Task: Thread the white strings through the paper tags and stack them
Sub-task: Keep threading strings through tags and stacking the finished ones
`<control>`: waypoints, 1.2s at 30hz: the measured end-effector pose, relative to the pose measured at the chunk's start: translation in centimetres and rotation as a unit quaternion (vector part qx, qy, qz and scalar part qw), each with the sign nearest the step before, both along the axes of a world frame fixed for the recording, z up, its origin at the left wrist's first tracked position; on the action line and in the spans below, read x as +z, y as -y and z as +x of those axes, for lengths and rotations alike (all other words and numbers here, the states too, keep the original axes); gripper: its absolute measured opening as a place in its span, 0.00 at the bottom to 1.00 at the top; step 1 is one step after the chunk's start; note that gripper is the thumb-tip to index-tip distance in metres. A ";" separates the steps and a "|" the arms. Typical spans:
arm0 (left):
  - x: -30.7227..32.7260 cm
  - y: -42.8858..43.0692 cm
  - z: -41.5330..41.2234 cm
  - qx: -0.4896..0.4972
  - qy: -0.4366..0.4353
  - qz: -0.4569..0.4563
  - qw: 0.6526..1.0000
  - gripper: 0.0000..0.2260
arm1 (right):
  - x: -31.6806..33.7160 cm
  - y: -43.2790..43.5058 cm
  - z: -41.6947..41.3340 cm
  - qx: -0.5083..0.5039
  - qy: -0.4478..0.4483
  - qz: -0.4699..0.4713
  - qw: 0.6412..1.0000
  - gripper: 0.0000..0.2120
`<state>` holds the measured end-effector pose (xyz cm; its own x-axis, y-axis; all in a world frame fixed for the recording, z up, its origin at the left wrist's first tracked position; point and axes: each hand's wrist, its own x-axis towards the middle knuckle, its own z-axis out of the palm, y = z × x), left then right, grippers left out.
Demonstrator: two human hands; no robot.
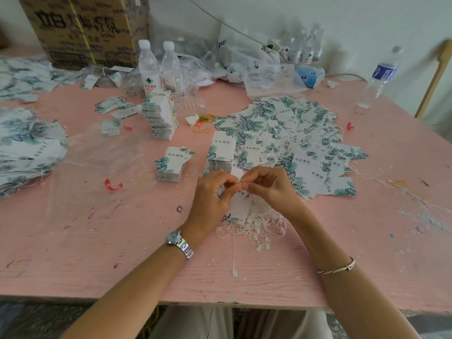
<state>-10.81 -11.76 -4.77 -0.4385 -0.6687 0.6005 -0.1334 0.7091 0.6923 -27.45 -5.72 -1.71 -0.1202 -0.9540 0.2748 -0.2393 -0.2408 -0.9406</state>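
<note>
Head view: the left hand (210, 199) and right hand (270, 184) meet above the desk (122, 253), fingers pinching the top of a paper tag (241, 205), apparently at its hole, though that is too small to confirm. The white strings (259, 222) heaped beneath could snag and drag the end out.

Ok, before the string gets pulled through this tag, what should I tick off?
1. Left hand pinches the white paper tag: ok.
2. Right hand pinches at the tag's top edge: ok.
3. String end through the hole: cannot tell, fingertips hide it.
4. Pile of loose white strings under the hands: ok.
5. Neat stack of leaf-printed tags just beyond the hands: ok.
6. Finished tags stacked: not ok, a spread heap of strung tags lies right of that stack.
</note>
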 end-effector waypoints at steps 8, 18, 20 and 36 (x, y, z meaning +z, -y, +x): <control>0.5 -0.1 -0.4 0.011 -0.027 0.002 1.000 0.07 | -0.4 0.5 0.0 0.009 0.069 -0.005 0.998 0.05; 0.0 0.0 -0.6 0.020 0.038 0.071 0.997 0.14 | 0.8 0.4 -1.9 0.030 0.317 -0.039 0.947 0.09; -0.1 0.2 -0.6 -0.006 0.055 0.112 0.992 0.14 | 1.0 0.3 -2.2 0.034 0.352 -0.050 0.934 0.10; 0.4 0.2 -0.4 -0.091 -0.032 0.220 0.971 0.11 | 0.7 0.6 -3.6 -0.112 0.407 -0.058 0.905 0.06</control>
